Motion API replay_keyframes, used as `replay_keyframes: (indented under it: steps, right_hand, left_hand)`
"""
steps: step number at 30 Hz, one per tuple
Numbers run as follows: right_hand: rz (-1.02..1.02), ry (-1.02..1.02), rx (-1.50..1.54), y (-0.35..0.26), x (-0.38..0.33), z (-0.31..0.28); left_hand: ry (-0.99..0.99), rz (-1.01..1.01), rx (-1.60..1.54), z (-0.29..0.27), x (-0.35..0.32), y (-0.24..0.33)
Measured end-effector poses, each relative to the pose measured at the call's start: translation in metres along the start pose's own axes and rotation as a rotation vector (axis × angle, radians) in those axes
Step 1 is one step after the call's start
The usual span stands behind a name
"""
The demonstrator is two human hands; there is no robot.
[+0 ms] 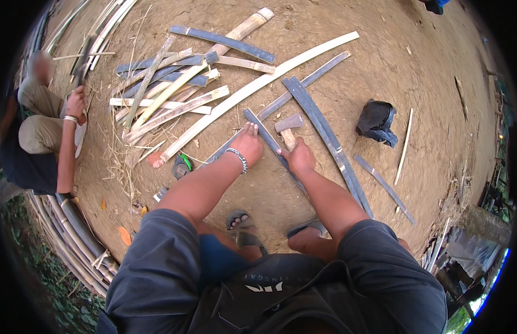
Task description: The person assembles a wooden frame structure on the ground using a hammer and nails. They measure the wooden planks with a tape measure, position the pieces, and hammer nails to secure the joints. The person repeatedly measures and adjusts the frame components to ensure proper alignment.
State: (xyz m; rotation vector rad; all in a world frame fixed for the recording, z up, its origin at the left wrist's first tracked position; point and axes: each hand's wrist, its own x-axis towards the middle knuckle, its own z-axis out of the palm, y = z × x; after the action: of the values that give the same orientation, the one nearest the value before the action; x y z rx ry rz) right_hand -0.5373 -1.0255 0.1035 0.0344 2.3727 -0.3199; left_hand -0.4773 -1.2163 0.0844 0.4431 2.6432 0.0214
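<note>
A dark split-bamboo strip lies slanted on the ground in front of me, over another strip. My left hand, with a chain bracelet at the wrist, has its fingers closed over the strip's far part. My right hand is wrapped round the short wooden handle of a hatchet, its grey flared head pointing away from me. The right thumb rests against the strip's edge. Just right of the hatchet, long dark bamboo strips lie side by side, crossing a thinner strip.
A pile of bamboo pieces and a long pale strip lie ahead. A green-and-black tape measure is left of my arm. A black plastic bag sits right. Another person squats left, gripping a long blade. Bamboo poles lie lower left.
</note>
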Motion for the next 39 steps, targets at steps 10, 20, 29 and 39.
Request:
replay_keyframes:
  steps: [10,20,29,39]
  right_hand:
    - [-0.116,-0.019,-0.237,-0.012,0.01,-0.016]
    - [-0.201,-0.132,-0.451,-0.042,0.022,-0.038]
    - [-0.328,-0.296,-0.305,-0.003,0.048,-0.051]
    - [-0.251,-0.521,0.165,0.015,0.041,-0.097]
  left_hand:
    - [-0.076,0.002,-0.108,-0.011,0.007,-0.001]
    - [-0.025,0.01,-0.022,-0.004,0.003,-0.002]
    - [0.086,-0.069,-0.218,0.016,-0.007,-0.006]
    - [0.589,-0.543,-0.989,0.017,-0.006,0.002]
